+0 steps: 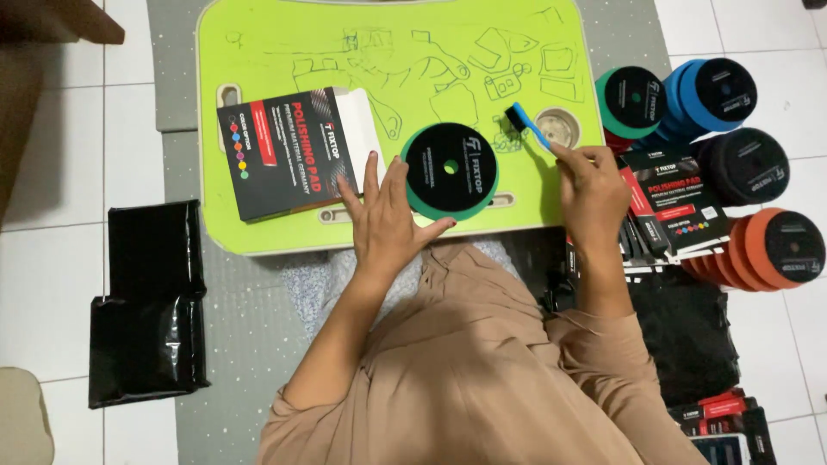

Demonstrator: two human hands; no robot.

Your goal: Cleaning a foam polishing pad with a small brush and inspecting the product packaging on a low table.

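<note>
- On the lime-green lap table (258, 52), near its front edge: a round polishing pad (450, 170), black face up with a green foam rim and a small centre hole, lying flat.
- Left hand (385, 217): fingers spread apart, palm down, resting on the table and touching the pad's left edge; it grips nothing.
- Right hand (593, 191): fingers closed around the handle of a small blue brush (525, 123). The black bristle head points up and away from the person, just right of the pad and apart from it.
- Just beside the brush head: a round recess (558, 127) set in the table top.
- Left of the pad: a flat black box (289, 153) with red and white panels and a column of coloured dots, lying on the table with its white flap open toward the pad.
- Table surface carries faint pen doodles.
- To the right, off the table: stacked pads in green (631, 102), blue (713, 93), dark (746, 165) and orange (780, 248), lying on their sides, with another black box (680, 202) among them.
- On the floor to the left: a black plastic bag (148, 301), crumpled and flat.
- The person wears a tan long-sleeved garment.
</note>
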